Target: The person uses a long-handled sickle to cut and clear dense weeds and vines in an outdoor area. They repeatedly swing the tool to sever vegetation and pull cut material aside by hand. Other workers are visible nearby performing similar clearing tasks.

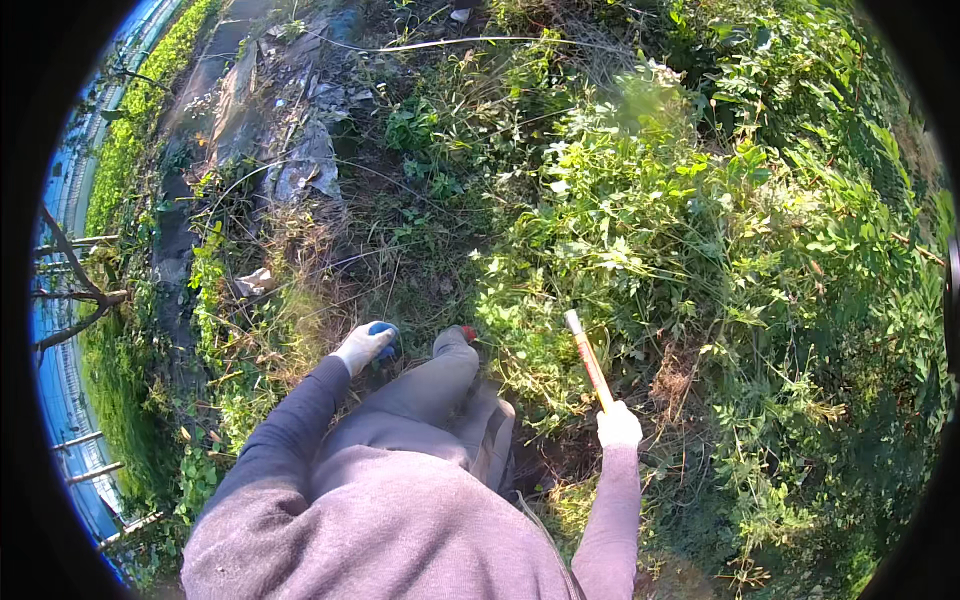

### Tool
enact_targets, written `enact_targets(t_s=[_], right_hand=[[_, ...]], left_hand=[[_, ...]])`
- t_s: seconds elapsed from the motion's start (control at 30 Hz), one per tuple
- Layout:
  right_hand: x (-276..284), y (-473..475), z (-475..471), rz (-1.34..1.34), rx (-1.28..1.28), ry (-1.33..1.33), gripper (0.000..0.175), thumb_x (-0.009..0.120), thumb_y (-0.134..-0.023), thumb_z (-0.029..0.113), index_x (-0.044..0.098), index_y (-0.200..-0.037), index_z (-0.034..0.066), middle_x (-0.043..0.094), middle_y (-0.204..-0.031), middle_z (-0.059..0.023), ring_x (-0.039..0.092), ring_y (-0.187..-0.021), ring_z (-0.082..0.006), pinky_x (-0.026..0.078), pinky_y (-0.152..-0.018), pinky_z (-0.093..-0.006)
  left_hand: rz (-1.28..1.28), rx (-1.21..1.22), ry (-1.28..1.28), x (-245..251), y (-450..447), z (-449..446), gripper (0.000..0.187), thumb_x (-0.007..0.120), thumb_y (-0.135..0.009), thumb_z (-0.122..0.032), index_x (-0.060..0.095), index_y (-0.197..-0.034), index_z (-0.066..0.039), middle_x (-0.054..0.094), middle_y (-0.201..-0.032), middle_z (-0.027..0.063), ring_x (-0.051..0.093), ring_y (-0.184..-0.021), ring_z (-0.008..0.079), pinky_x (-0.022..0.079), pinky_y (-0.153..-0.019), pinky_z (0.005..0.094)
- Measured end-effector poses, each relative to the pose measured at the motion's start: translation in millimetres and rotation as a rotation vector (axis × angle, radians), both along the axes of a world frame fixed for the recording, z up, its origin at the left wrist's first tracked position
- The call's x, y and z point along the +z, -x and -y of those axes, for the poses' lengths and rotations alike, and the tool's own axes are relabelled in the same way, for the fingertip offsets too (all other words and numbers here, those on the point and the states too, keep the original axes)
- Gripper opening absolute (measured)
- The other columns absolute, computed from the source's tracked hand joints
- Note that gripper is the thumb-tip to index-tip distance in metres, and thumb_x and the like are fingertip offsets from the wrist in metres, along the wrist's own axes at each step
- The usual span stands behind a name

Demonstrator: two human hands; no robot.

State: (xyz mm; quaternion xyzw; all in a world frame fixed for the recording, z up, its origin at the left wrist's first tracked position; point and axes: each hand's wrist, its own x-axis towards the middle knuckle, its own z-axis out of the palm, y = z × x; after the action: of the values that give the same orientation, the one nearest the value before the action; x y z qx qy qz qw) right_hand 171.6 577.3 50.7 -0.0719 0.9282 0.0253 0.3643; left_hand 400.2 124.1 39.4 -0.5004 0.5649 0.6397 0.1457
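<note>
My right hand (619, 426), in a pale glove, is closed around the yellow-orange handle of a tool (591, 365). The handle points up and away from me over low green weeds (517, 307) and ends in a whitish metal part; no blade can be made out. My left hand (365, 346), in a white glove with blue on the palm and fingers, is held out over dry grass beside my leg. Its fingers are curled, and I cannot tell whether anything is in them. My bent knee and a bit of red show between the two hands.
Dense leafy weeds (675, 217) cover the right side. Torn grey sheeting (307, 161) lies on the ground at the upper left, with a crumpled pale scrap (255, 283) nearer. A thin pale stalk (465, 41) crosses the top. Bare branches (101, 300) stand at the left edge.
</note>
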Motion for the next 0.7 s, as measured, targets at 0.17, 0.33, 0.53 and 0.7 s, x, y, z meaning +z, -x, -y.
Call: enact_targets(t_s=[0.17, 0.33, 0.53, 0.7], right_hand=[[-0.9, -34.6, 34.5, -0.068, -0.196, 0.316, 0.034, 0.067, -0.076, 0.039, 0.058, -0.088, 0.0082, 0.065, -0.078, -0.0171, 0.064, -0.075, -0.0364, 0.051, -0.068, -0.0449], [4.0, -70.9, 41.9, 0.014, -0.376, 0.322, 0.034, 0.069, -0.073, 0.035, 0.06, -0.087, 0.0052, 0.065, -0.079, -0.0182, 0.064, -0.075, -0.0342, 0.05, -0.067, -0.0413], [-30.1, -94.5, 41.9, 0.071, -0.523, 0.295, 0.037, 0.07, -0.073, 0.039, 0.06, -0.085, 0.0057, 0.064, -0.079, -0.019, 0.063, -0.075, -0.0358, 0.049, -0.067, -0.043], [-46.0, -95.3, 115.6, 0.117, -0.877, 0.281, 0.044, 0.064, -0.074, 0.048, 0.061, -0.09, 0.0074, 0.065, -0.083, -0.0184, 0.064, -0.081, -0.0352, 0.05, -0.073, -0.0443]], left_hand=[[0.067, -0.022, 0.131, 2.1, 0.7, 11.7, 0.019, 0.056, -0.092, -0.021, 0.064, -0.1, -0.006, 0.065, -0.086, 0.003, 0.059, -0.071, 0.0099, 0.049, -0.063, 0.0252], [0.089, -0.055, 0.13, -2.0, 49.8, 37.2, 0.018, 0.058, -0.089, -0.019, 0.065, -0.099, -0.006, 0.064, -0.082, 0.0016, 0.058, -0.068, 0.0096, 0.048, -0.062, 0.0254], [0.004, -0.635, 0.409, 22.1, 211.2, 48.7, 0.029, 0.058, -0.086, -0.03, 0.064, -0.104, -0.008, 0.066, -0.088, 0.0098, 0.061, -0.083, 0.0198, 0.047, -0.075, 0.0326], [-0.49, -1.454, 0.568, 45.6, 390.7, 10.0, 0.032, 0.059, -0.084, -0.028, 0.062, -0.109, -0.01, 0.062, -0.103, 0.0148, 0.061, -0.094, 0.0316, 0.048, -0.084, 0.0369]])
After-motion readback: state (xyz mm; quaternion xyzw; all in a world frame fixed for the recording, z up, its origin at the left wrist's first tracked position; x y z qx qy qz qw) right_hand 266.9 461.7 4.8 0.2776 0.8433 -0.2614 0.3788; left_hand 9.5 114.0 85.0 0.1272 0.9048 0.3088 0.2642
